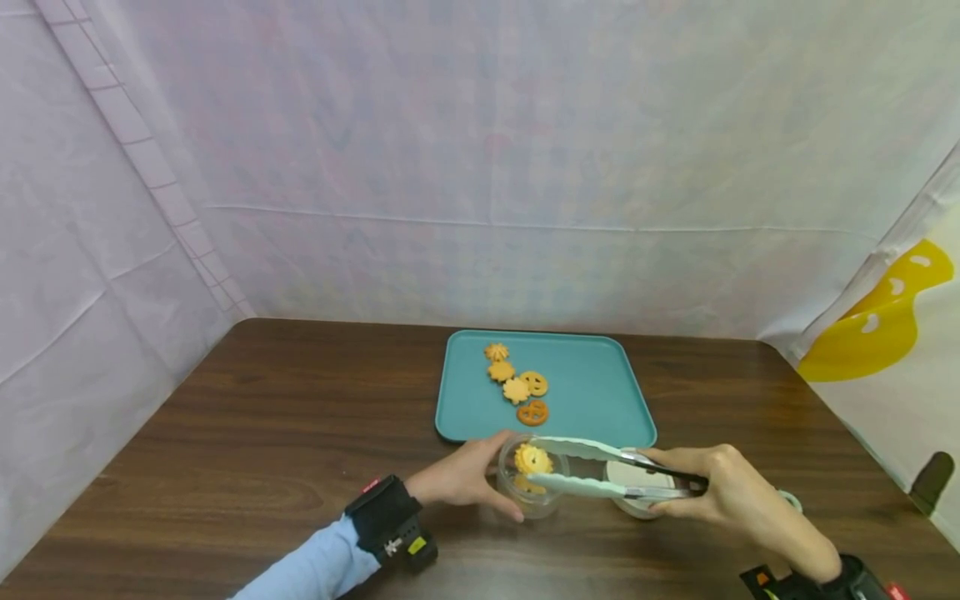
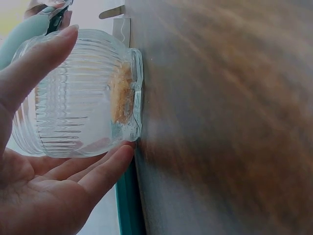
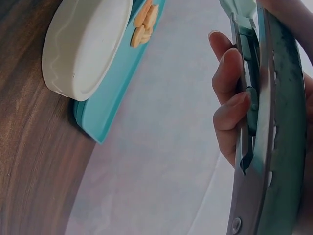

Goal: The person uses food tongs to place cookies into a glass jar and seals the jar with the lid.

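While my left hand (image 1: 467, 477) cups the ribbed clear glass jar (image 1: 529, 486) on the dark wooden table (image 1: 247, 442), my right hand (image 1: 723, 487) squeezes the mint-tipped steel tongs (image 1: 600, 469) on a flower-shaped orange biscuit (image 1: 532, 458) over its mouth; I should loosen gently, centred, so it drops inside.

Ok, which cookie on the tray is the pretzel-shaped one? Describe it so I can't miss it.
Find the teal tray at the back of the wooden table. Five cookies lie in a short line on its left half; the pretzel cookie is the one nearest the front edge. It is darker, with holes through it; the others are pale flowers or rounds.
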`<action>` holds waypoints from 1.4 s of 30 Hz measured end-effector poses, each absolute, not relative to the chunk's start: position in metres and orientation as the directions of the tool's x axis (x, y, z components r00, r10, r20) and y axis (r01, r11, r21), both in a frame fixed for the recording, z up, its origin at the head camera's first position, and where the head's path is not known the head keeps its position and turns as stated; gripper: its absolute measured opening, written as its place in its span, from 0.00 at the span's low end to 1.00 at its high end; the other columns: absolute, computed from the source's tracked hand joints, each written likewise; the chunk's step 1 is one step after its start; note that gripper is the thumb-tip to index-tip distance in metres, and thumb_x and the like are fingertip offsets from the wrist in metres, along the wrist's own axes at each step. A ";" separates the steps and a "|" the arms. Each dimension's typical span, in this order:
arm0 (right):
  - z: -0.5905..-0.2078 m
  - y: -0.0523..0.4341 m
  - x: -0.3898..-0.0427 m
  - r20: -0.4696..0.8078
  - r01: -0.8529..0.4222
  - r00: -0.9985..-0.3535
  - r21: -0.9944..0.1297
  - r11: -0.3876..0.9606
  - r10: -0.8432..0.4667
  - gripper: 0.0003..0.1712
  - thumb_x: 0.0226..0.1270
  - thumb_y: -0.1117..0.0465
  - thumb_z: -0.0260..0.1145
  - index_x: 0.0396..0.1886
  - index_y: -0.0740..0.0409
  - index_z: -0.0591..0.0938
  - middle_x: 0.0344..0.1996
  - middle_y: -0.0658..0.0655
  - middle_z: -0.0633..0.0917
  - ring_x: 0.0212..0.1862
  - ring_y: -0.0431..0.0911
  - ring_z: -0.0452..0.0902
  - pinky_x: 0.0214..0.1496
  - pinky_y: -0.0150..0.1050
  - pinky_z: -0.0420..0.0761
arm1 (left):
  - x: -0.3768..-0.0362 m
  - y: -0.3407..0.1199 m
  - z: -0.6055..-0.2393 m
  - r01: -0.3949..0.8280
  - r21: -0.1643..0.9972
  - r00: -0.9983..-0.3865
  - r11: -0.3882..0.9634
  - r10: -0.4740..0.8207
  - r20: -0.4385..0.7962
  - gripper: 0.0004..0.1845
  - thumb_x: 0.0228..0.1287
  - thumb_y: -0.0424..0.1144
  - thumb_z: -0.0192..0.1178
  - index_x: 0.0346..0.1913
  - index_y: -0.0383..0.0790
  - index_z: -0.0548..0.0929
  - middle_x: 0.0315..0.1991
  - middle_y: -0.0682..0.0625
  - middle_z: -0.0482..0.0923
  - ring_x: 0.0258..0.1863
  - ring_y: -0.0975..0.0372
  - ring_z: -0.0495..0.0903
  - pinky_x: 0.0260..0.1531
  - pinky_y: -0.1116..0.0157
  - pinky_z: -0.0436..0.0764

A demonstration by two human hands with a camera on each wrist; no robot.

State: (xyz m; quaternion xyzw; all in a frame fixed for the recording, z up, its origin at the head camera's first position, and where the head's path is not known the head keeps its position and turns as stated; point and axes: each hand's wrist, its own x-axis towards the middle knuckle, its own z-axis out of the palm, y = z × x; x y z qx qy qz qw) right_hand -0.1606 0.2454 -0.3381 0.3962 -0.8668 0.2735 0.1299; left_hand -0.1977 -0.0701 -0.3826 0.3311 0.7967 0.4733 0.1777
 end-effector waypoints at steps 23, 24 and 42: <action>-0.336 0.244 -0.162 0.477 -0.734 -0.677 -0.378 0.565 -0.561 0.32 0.36 0.57 0.76 0.46 0.62 0.80 0.28 0.52 0.84 0.22 0.29 0.66 0.18 0.18 0.65 | -0.198 -0.071 -0.383 0.338 0.894 -0.699 0.295 0.715 0.029 0.43 0.40 0.31 0.71 0.62 0.37 0.60 0.57 0.40 0.66 0.56 0.51 0.69 0.53 0.71 0.70; -0.336 0.244 -0.163 0.483 -0.727 -0.683 -0.377 0.574 -0.548 0.32 0.36 0.57 0.76 0.47 0.62 0.80 0.25 0.49 0.83 0.20 0.28 0.64 0.17 0.18 0.64 | -0.198 -0.071 -0.383 0.338 0.893 -0.698 0.296 0.715 0.027 0.43 0.40 0.31 0.71 0.62 0.37 0.60 0.57 0.40 0.66 0.56 0.51 0.69 0.53 0.71 0.70; -0.346 0.234 -0.187 0.408 -0.521 -0.815 -0.205 0.828 -0.412 0.36 0.34 0.48 0.75 0.46 0.62 0.81 0.10 0.40 0.68 0.13 0.30 0.46 0.14 0.25 0.51 | -0.198 -0.072 -0.385 0.319 0.894 -0.708 0.315 0.706 0.004 0.42 0.41 0.32 0.71 0.62 0.39 0.60 0.59 0.40 0.65 0.57 0.53 0.68 0.53 0.71 0.71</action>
